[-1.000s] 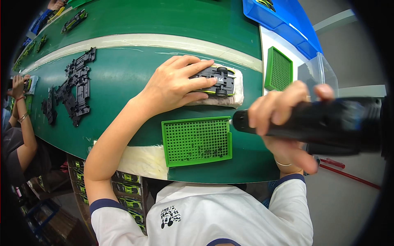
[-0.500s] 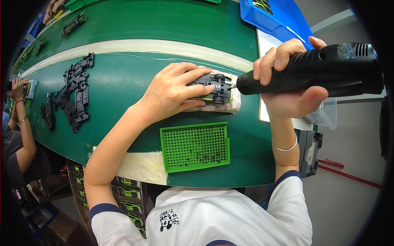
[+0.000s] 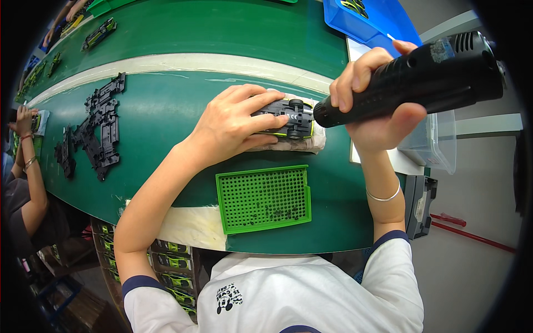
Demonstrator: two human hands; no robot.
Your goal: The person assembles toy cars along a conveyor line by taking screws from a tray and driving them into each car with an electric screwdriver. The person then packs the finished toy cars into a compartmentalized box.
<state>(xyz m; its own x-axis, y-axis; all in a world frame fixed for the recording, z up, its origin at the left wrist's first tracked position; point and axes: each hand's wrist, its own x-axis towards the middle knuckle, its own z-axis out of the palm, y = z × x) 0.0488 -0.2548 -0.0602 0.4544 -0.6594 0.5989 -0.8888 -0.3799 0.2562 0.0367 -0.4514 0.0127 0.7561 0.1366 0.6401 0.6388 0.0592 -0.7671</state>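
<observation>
A toy car (image 3: pixel 300 117) lies upside down on a pale cloth pad (image 3: pixel 318 140), its black underside and wheels facing up. My left hand (image 3: pixel 239 117) is closed over one end of it and presses it to the pad. Wrapped in my right hand (image 3: pixel 373 105) is a black electric screwdriver (image 3: pixel 422 83), its nose close to the car's other end. The screwdriver's tip is hidden, so contact with the car cannot be told. Nearer to me sits a green perforated tray (image 3: pixel 264 200) with small dark screws in some holes.
Black plastic chassis parts (image 3: pixel 100 127) lie piled on the green table at left. A blue bin (image 3: pixel 369 22) and a clear plastic box (image 3: pixel 430 144) stand at right. Another person's arm (image 3: pixel 33 166) is at far left. Car bodies fill a box (image 3: pixel 172 261) below the table edge.
The electric screwdriver has moved left and its rear end has risen, bringing its nose closer to the car. My left hand and the car have stayed put.
</observation>
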